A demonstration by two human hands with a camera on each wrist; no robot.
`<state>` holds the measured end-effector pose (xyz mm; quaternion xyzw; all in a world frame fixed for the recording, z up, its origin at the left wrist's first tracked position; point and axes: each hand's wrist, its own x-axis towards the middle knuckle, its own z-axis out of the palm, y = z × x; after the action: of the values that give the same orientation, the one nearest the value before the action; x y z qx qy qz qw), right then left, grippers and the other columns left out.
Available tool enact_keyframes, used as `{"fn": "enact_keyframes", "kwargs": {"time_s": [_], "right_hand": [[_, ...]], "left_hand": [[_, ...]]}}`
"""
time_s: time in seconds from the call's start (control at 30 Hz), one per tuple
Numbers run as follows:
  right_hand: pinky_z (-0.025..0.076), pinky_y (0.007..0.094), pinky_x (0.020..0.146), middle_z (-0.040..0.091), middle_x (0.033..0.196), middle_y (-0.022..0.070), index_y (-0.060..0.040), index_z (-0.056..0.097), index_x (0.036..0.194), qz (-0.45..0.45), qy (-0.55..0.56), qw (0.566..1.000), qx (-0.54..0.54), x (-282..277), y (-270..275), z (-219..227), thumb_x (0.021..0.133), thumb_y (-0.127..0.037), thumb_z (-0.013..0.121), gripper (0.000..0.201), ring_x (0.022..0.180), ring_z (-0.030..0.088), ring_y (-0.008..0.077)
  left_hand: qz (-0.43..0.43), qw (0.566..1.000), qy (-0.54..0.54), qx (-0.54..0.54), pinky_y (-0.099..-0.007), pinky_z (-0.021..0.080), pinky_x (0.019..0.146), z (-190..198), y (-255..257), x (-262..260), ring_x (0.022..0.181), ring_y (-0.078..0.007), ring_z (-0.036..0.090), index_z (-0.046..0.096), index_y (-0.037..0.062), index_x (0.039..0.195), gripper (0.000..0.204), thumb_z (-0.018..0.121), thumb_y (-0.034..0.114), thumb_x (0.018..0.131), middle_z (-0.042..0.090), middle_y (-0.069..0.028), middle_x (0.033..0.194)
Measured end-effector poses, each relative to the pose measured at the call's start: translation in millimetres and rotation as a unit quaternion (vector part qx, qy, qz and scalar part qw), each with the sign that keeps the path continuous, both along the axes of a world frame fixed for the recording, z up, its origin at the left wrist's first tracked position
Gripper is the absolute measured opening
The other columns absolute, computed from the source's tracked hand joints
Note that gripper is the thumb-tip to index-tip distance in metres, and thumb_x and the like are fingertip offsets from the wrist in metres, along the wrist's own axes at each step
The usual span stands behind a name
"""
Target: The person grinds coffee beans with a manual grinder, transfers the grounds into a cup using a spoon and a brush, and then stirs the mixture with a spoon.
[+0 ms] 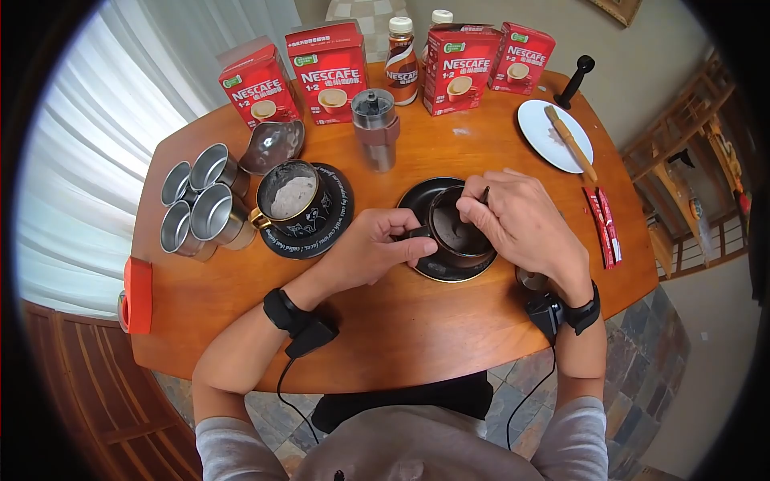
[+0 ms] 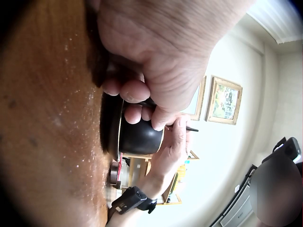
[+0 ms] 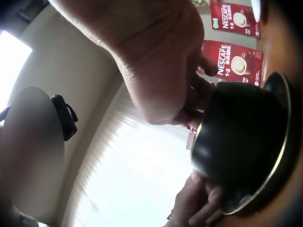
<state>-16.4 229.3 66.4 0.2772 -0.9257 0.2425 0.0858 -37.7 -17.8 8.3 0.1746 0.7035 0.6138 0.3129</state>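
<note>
A black cup (image 1: 459, 240) with a gold rim, dark inside, stands on a black saucer (image 1: 417, 268) in front of me. My left hand (image 1: 383, 244) pinches the cup's handle (image 1: 419, 232) between thumb and fingers. Over the cup's far right rim, my right hand (image 1: 525, 220) grips a thin dark utensil (image 1: 484, 195); only its upper tip shows, in the left wrist view as the dark tip (image 2: 191, 129). The utensil's lower end is hidden by the hand and cup. From the right wrist view, the cup (image 3: 236, 135) sits upright on its saucer (image 3: 279, 165).
On the left stand a black cup of pale powder (image 1: 293, 196) and several metal cups (image 1: 212, 212). Behind are a grinder (image 1: 375, 132), Nescafe boxes (image 1: 326, 72) and bottles (image 1: 402, 64). At right lie a white plate (image 1: 536, 132) with a brush (image 1: 571, 144) and red sachets (image 1: 600, 228).
</note>
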Motion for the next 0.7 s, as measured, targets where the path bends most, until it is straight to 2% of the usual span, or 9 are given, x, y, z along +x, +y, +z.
{"fn": "enact_keyframes", "kwargs": {"time_s": [0.07,0.27,0.37,0.47,0.57,0.7], "right_hand": [[0.05,0.0492,0.077,0.066,0.083,0.0195,-0.0006,0.066,0.096,-0.013,0.014,1.0,-0.018,1.3,-3.8,0.2,0.104,-0.024,0.059,0.026,0.085,0.065,0.0399],[0.051,0.0495,0.073,0.067,0.082,0.0198,-0.0008,0.067,0.096,-0.019,0.023,0.999,0.037,6.0,-6.1,4.1,0.102,-0.023,0.062,0.023,0.082,0.065,0.0399],[0.05,0.0498,0.073,0.067,0.082,0.0196,-0.0006,0.067,0.096,-0.039,0.029,0.999,0.016,5.1,-9.2,3.5,0.102,-0.023,0.062,0.023,0.082,0.065,0.0401],[0.051,0.0494,0.073,0.067,0.083,0.0196,-0.0005,0.067,0.096,-0.019,0.027,0.999,0.03,4.2,-5.5,2.2,0.102,-0.023,0.062,0.024,0.082,0.065,0.0402],[0.05,0.0495,0.073,0.067,0.083,0.0196,-0.0004,0.067,0.095,-0.015,0.027,0.999,-0.033,1.8,-10.6,-0.2,0.102,-0.024,0.062,0.025,0.083,0.065,0.0402],[0.05,0.0493,0.073,0.067,0.083,0.0194,-0.0006,0.066,0.095,-0.006,0.023,0.999,-0.021,2.6,-10.8,-2.4,0.103,-0.024,0.061,0.025,0.083,0.065,0.0399]], "left_hand": [[0.001,1.0,0.0,-0.002,-0.02,0.029,0.037,1.2,-0.3,0.2,0.043,-0.001,0.045,0.067,0.0059,0.092,0.018,0.074,0.02,0.1,0.068,0.001,0.074],[0.0,1.0,0.007,-0.006,-0.02,0.029,0.037,1.5,0.4,0.4,0.043,-0.0011,0.045,0.067,0.0055,0.093,0.018,0.073,0.021,0.1,0.068,0.0009,0.075],[0.001,1.0,0.004,-0.007,-0.0201,0.029,0.037,1.4,0.2,0.2,0.043,-0.0012,0.045,0.067,0.0053,0.094,0.018,0.073,0.021,0.1,0.068,0.0006,0.075],[-0.001,1.0,0.004,-0.007,-0.0202,0.029,0.037,1.4,0.7,0.0,0.044,-0.0012,0.045,0.067,0.0052,0.094,0.018,0.074,0.021,0.1,0.068,0.0005,0.076],[0.0,1.0,0.003,-0.006,-0.0202,0.029,0.037,1.1,-0.2,0.0,0.044,-0.0013,0.045,0.067,0.0052,0.094,0.018,0.074,0.021,0.1,0.068,0.0004,0.076],[-0.001,1.0,0.001,-0.003,-0.0201,0.029,0.037,0.0,0.5,-0.2,0.043,-0.0015,0.045,0.067,0.0054,0.094,0.018,0.074,0.021,0.1,0.068,0.0002,0.076]]}}
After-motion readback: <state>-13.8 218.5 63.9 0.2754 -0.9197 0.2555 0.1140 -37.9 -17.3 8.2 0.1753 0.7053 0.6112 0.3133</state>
